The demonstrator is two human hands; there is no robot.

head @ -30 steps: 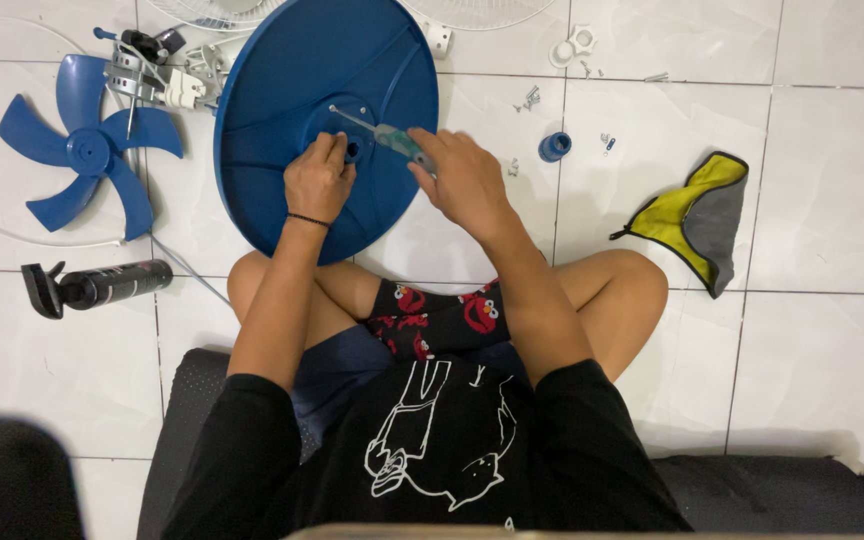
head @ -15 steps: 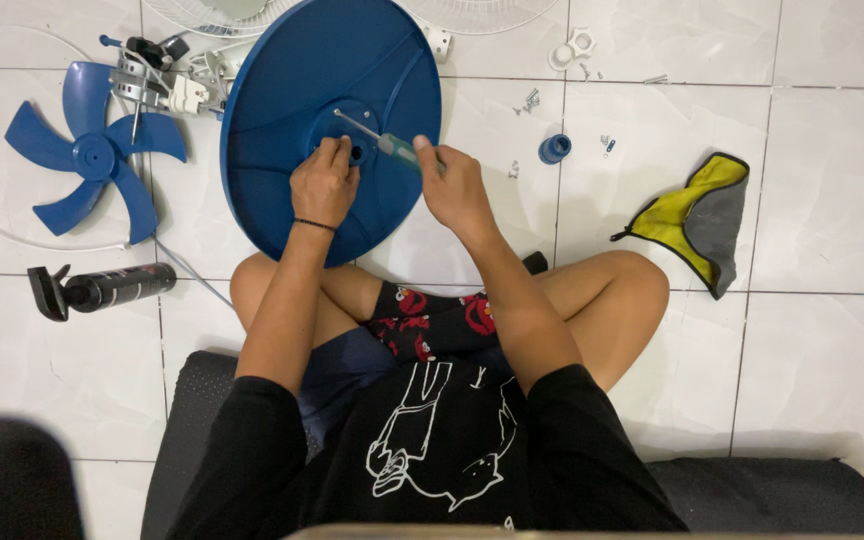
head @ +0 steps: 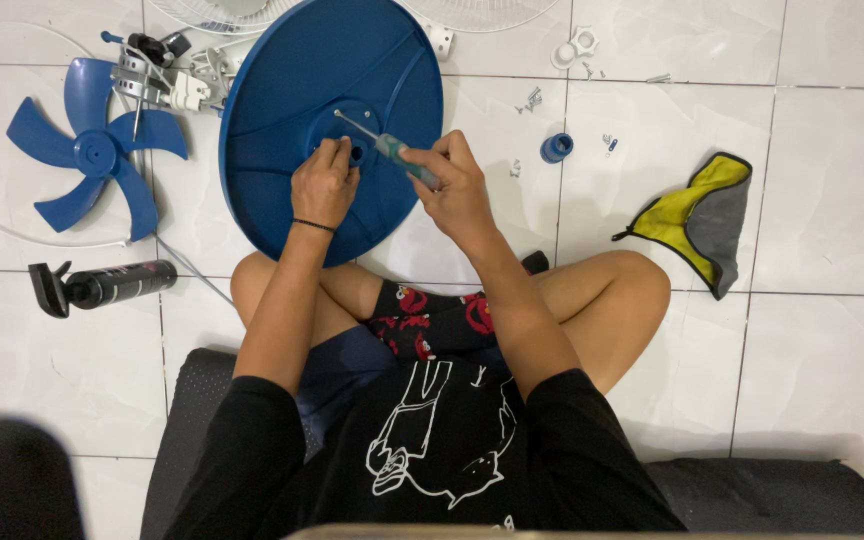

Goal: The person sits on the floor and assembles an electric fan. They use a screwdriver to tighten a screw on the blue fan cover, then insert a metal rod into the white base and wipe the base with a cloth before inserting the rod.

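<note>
The round blue fan base [head: 282, 100] leans tilted against the seated person's knees on the white tiled floor [head: 832, 200], with the blue fan blade [head: 92, 155] lying well to its left. The left hand [head: 322, 188] pinches at the hub in the base's centre, fingers together. The right hand [head: 457, 185] is wrapped tight around the screwdriver [head: 397, 155], its tip at the hub. A yellow-and-grey cloth [head: 697, 220] lies far right.

left hand [head: 324, 187] — fingers curled, pinching | right hand [head: 458, 187] — fist closed, gripping
</note>
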